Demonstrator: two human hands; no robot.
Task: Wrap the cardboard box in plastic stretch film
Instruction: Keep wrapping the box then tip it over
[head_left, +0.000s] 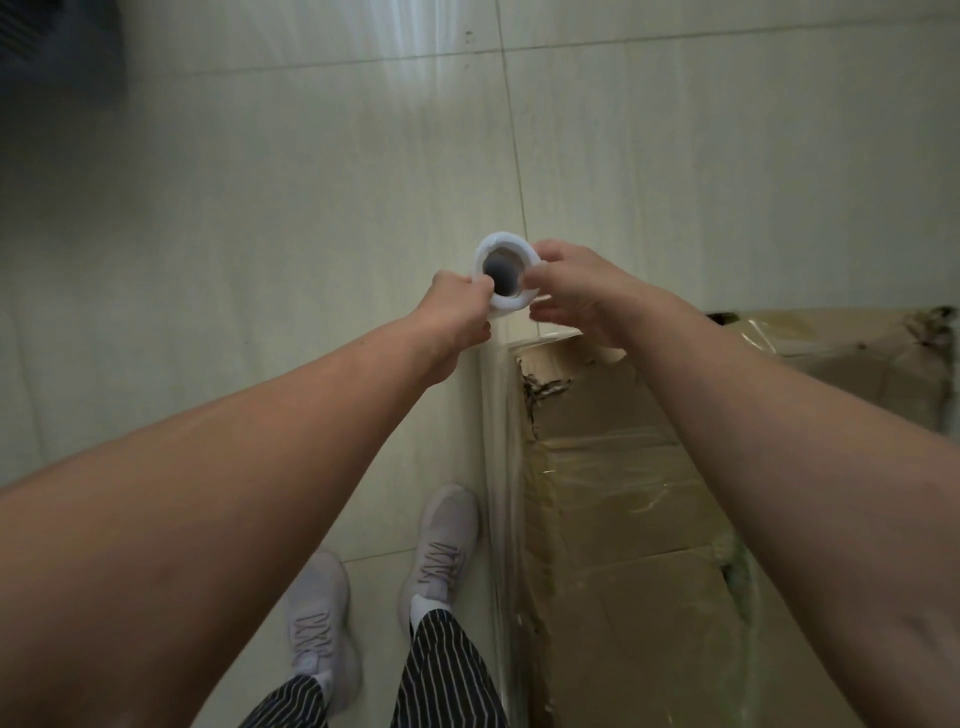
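A white roll of stretch film (506, 252) stands upright in front of me, seen end-on with its dark core open toward the camera. My left hand (460, 317) grips its left side and my right hand (576, 291) grips its right side. A clear sheet of film (501, 467) runs down from the roll along the left side of the cardboard box (634, 525). The box fills the lower right; its top is worn, torn at a corner and covered with shiny film layers.
Pale floor tiles (260, 260) spread to the left and ahead. My two feet in light sneakers (441, 551) stand just left of the box. A dark object (57, 47) sits at the far upper left corner.
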